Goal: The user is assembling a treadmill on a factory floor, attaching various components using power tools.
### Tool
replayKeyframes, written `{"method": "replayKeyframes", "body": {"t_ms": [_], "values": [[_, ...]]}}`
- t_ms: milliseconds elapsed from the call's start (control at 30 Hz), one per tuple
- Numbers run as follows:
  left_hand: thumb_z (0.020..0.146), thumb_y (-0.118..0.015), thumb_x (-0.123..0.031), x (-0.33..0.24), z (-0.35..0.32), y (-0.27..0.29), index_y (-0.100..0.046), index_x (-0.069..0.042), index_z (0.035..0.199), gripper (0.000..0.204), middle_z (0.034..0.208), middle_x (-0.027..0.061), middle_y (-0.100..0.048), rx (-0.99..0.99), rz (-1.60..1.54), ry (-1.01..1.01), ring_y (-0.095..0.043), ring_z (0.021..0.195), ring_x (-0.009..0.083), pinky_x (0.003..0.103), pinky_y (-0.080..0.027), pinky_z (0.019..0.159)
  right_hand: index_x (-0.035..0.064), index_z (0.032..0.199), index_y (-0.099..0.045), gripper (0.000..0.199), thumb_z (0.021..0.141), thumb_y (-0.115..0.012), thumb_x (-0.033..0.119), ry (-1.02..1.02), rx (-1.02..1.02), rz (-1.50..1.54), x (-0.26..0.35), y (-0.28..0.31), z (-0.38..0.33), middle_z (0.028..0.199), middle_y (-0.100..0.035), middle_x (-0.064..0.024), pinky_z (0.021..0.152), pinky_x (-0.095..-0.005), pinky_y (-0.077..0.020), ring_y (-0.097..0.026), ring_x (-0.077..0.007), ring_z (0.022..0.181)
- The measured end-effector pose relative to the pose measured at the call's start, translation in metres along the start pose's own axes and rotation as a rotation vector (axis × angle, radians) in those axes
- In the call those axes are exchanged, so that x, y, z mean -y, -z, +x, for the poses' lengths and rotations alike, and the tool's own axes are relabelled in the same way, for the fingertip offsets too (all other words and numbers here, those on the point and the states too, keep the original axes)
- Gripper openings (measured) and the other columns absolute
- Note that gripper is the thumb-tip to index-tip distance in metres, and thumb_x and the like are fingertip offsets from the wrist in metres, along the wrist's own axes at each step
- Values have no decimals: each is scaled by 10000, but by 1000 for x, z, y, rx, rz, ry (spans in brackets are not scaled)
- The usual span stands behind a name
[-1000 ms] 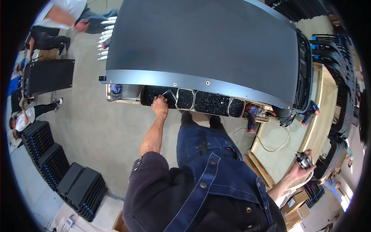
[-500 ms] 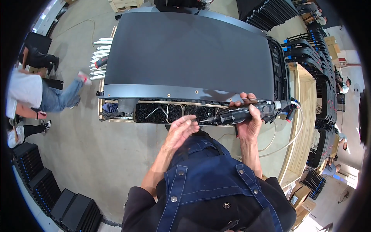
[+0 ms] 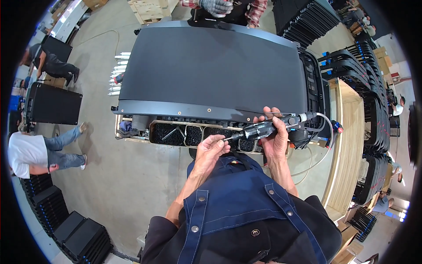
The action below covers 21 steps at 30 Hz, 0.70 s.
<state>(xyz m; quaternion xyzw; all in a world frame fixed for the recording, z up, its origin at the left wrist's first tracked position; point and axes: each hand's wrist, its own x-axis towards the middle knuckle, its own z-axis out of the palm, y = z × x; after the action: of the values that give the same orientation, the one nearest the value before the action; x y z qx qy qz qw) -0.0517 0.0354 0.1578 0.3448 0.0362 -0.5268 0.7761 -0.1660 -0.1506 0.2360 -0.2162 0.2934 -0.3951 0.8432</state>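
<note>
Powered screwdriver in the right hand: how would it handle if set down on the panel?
The powered screwdriver looks like a round barrel, so it may roll on the flat dark panel. Its hose at the rear would probably tug it sideways. The metal body suggests it is rigid and fairly heavy for its size.

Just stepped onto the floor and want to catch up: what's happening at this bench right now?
A person in a blue denim apron stands at the near edge of a large dark grey flat panel. Their right hand grips a black and silver powered screwdriver with a hose at its rear, held sideways. Their left hand pinches at the tool's tip, just above a row of open trays of small black screws. Across the panel, another person's grey-gloved hand is at the far edge.
</note>
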Motion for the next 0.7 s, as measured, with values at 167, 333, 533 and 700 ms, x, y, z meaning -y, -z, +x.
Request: {"method": "replayKeyframes", "body": {"t_ms": [167,333,533,700], "values": [[916,-726,-12,2,-12,-35,-680,25,1079,173,960,94,-730,-167,817,-667,-730,866,205,288,-586,780,59,1258,-548,424,868,-708,100,-85,-82,87,-6,19,12,1187,-663,-145,1018,-555,-516,-665,-266,977],[892,-702,27,-12,-2,-32,-679,52,1067,178,932,89,-722,-158,908,-496,-707,794,152,312,-589,720,63,1284,-520,454,871,-699,120,-55,-8,-26,-8,16,18,1247,-626,-157,1011,-507,-521,-659,-255,1003],[995,-673,-198,-16,51,11,-660,-11,1142,238,922,61,-705,36,-6,113,-694,793,140,285,-598,745,60,1319,-501,493,862,-685,79,145,333,-300,-9,-31,25,1278,-615,-164,1027,-497,-512,-673,-264,1021],[1040,-559,-391,-5,89,-3,-634,-80,1049,320,776,-27,-570,59,-670,161,-523,650,87,244,-490,570,30,1260,-525,463,834,-704,-3,367,578,-642,-42,-71,44,1258,-636,-180,971,-420,-545,-682,-241,1043]]}}
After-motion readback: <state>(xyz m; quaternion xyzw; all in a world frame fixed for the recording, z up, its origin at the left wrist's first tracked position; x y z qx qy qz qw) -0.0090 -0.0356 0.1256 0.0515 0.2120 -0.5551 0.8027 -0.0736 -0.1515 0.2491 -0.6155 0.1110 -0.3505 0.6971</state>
